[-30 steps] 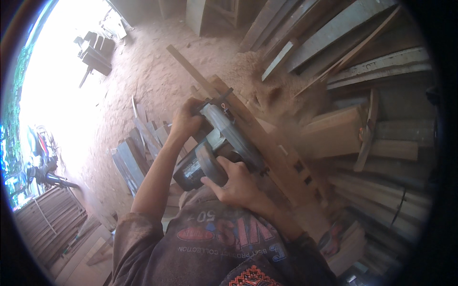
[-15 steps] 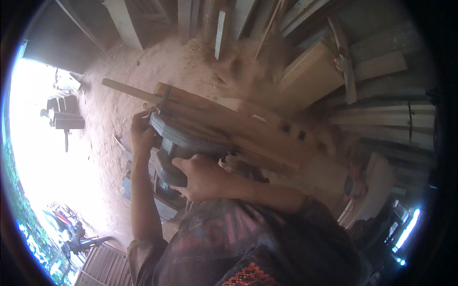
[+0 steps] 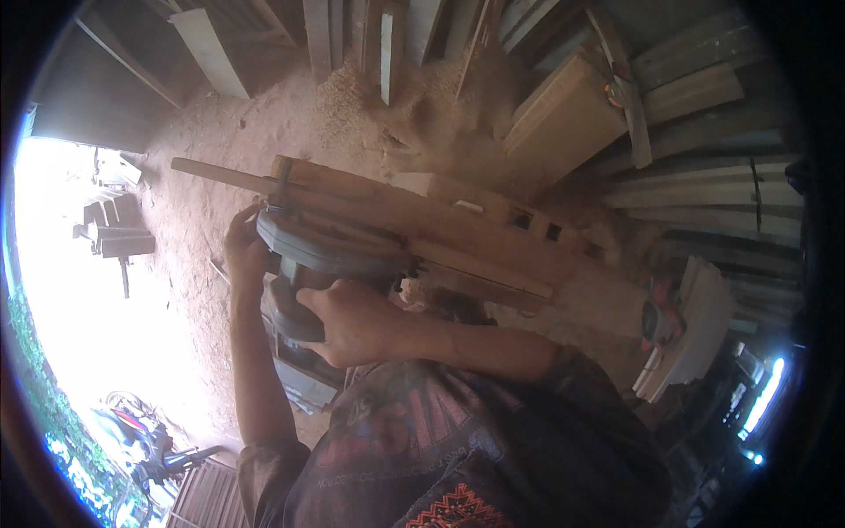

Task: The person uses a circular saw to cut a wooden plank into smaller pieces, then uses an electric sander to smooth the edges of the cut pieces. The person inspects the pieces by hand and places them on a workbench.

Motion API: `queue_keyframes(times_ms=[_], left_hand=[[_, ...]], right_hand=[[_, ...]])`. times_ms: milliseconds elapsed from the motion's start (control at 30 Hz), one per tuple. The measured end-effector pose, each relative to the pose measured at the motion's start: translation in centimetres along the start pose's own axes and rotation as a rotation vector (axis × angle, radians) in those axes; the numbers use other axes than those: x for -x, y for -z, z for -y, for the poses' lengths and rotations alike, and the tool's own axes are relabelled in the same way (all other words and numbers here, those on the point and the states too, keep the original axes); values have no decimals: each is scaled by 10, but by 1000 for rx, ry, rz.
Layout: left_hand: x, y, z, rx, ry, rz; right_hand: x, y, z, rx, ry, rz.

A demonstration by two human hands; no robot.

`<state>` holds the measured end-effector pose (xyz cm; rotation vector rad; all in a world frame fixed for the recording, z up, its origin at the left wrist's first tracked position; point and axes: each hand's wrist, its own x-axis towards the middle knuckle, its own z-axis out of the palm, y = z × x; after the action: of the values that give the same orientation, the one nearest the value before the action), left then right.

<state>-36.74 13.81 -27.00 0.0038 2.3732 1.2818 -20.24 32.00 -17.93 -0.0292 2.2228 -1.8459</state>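
Both hands were on the grey power saw [image 3: 321,251], which sat against the near edge of the long wooden workpiece [image 3: 458,233]. Right hand [image 3: 352,321] was wrapped around the saw's rear handle, fingers [image 3: 321,348] curled shut on the grip, the handle running through the fist and the saw body just above and ahead of the knuckles. Left hand [image 3: 242,251] was at the saw's far left end, fingers [image 3: 236,231] bent over the front edge of the housing, touching it; whether the thumb closed underneath, couldn't tell, hidden by the body of the tool. The saw lay between the two hands, tilted, its top face level with the workpiece just beyond the fingers. The workpiece extended right from the fingers, with rectangular slots [image 3: 532,224] cut in it well clear of both hands. A thin wooden strip [image 3: 220,174] stuck out to the left just above the left fingers. A sawdust pile [image 3: 352,106] covered the ground beyond the workpiece, far side from the hands. Stacked planks [image 3: 695,132] leaned to the upper right, well apart from the fingers. Blade itself not visible, covered by the housing and the wood.
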Motion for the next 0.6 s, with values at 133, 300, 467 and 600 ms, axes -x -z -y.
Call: queue_keyframes(times_ms=[133, 300, 467, 600], left_hand=[[-4, 6, 2, -13, -17, 6], [-9, 13, 4, -49, -46, 20], [-13, 18, 4, -30, -18, 37], [-15, 20, 2, -25, -37, 34]], right_hand=[[-5, -2, 0, -12, -10, 9], [-11, -5, 1, -12, -4, 16], [-18, -8, 0, -36, -9, 31], [-22, -9, 1, -39, 10, 17]])
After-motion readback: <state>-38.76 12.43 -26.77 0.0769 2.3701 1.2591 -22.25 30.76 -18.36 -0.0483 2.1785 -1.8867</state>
